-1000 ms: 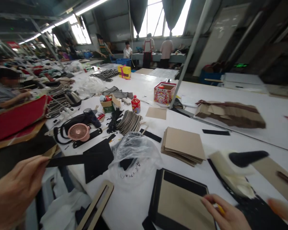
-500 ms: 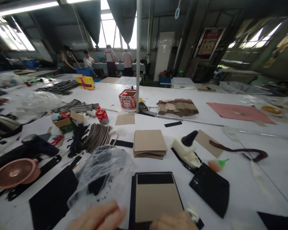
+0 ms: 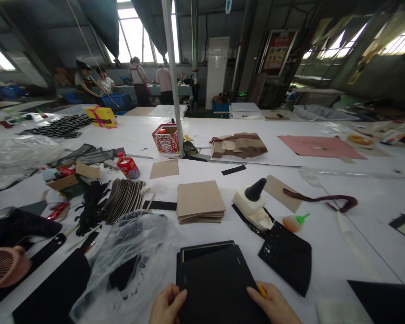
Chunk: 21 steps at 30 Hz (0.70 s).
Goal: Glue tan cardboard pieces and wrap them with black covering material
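My left hand pinches the left edge of a black sheet at the bottom middle. On the sheet's right edge, my right hand has its thumb on top and fingers closed around the side. A small yellow object shows by the right fingers; its kind is unclear. The sheet lies slightly askew over a black-edged panel, whose far rim shows, and hides the rest of it. Beyond stands a stack of grey-brown boards. A clear plastic bag lies to the left.
To the right are a white bottle with a black nozzle, a glue-spotted black piece and a small bottle with green tip. A pink fan and curved strips lie left. A pole rises beyond.
A black sheet now covers the brown board that showed inside the black-edged panel. My hands have come to the sheet's two sides. The view has turned slightly right.
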### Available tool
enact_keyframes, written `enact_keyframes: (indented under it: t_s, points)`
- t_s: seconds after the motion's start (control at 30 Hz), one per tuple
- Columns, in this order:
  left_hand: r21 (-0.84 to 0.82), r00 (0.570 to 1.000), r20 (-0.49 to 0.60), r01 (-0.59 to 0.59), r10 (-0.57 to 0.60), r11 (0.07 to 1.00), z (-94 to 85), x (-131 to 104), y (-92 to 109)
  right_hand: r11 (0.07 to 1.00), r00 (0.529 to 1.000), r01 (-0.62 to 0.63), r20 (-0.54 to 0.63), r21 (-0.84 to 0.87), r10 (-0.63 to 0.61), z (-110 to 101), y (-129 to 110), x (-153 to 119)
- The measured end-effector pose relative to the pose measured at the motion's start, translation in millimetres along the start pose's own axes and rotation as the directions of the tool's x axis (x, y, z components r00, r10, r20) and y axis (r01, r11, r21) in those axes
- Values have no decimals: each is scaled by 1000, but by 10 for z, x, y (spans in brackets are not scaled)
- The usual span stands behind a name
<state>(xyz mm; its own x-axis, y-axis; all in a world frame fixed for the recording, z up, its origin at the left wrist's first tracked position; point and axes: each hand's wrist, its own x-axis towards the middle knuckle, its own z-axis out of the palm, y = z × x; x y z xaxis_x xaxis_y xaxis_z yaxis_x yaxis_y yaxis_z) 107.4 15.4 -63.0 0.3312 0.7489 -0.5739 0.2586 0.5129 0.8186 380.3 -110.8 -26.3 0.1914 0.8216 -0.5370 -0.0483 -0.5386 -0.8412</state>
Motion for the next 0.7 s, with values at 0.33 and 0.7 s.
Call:
enact_keyframes:
  t_s: [0.33, 0.7]
  points:
    - [573, 971, -139, -83, 197, 815, -14, 429, 167, 835, 971, -144, -238, -531, 16, -45, 342, 470]
    - [664, 847, -119, -320, 518, 675, 17, 319, 97, 715, 943, -98, -294, -692, -155, -213, 416, 444]
